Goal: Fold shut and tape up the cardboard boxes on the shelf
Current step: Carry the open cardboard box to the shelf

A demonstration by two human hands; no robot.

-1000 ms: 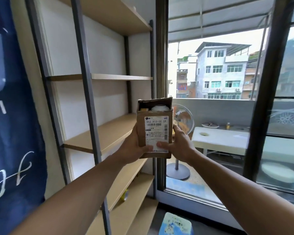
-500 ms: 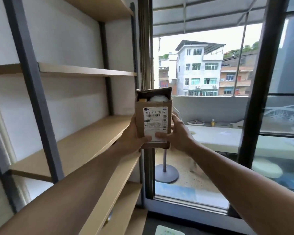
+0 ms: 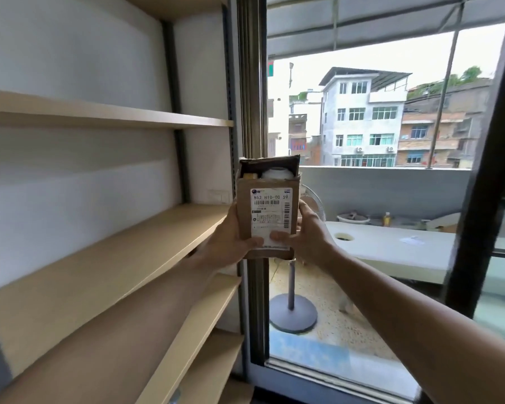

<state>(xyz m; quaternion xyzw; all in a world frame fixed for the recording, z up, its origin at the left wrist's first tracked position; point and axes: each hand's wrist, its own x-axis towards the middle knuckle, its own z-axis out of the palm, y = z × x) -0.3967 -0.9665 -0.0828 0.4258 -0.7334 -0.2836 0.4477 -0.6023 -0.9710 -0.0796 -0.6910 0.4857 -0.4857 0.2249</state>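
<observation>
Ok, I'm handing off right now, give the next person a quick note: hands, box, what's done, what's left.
Left hand grips the cardboard box on its left side; right hand grips the right side, thumb on the label.
Box is held upright in the air, just past the end of the shelf, in front of the window frame.
Done: box picked up.
Left: top flap stands open, contents show; fold it shut and tape it. No tape in view.
</observation>
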